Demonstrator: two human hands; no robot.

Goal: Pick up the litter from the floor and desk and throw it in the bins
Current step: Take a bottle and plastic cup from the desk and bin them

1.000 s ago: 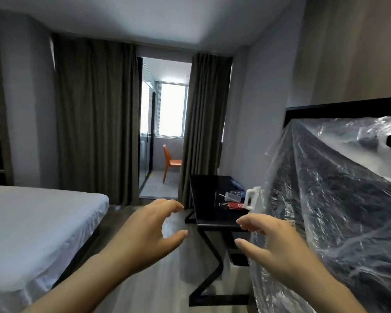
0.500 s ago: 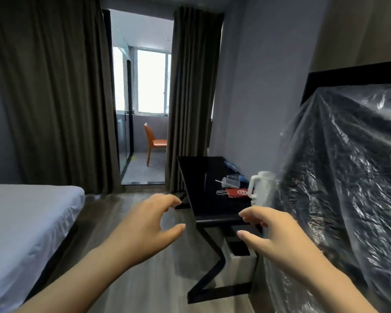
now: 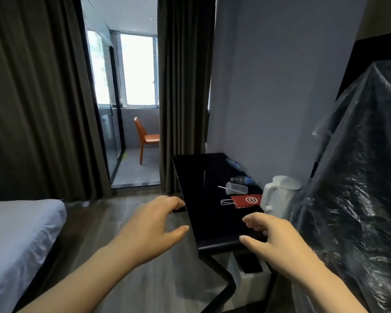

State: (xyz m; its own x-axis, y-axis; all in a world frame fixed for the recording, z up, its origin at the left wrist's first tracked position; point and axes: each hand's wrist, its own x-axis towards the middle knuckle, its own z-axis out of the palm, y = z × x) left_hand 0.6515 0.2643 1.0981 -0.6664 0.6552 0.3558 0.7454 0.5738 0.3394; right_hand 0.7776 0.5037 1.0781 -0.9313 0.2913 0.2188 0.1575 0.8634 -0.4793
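**Q:** Head view. Hands?

**A:** Left hand (image 3: 151,224): over the floor, just left of the black desk (image 3: 203,177). Fingers loosely curled, thumb spread, holding nothing. Right hand (image 3: 278,242): over the near end of the black desk. Fingers loosely curled, thumb apart, holding nothing. I cannot tell whether it touches the desktop.

**Q:** Litter on the desk?

**A:** Four items, all beyond both hands.
1. Clear plastic cup (image 3: 236,188) with a straw, lying on its side at mid-desk, toward the right.
2. Plastic bottle (image 3: 242,180) with a blue label, lying just beyond the cup.
3. Second bottle (image 3: 234,164), far right, by the wall.
4. Red paper bag (image 3: 246,201), flat, with white handles, on the near side of the cup and just beside the white kettle (image 3: 278,195).

**Q:** Bin?

**A:** One white bin (image 3: 251,269) with a dark opening, on the floor under the near end of the desk, below the right hand.

**Q:** Remainder?

**A:** Bed (image 3: 16,233) with a white sheet, near left. Orange chair (image 3: 146,137), far, past the dark curtains (image 3: 32,98). Plastic sheeting (image 3: 359,177) over a dark bulk, right.
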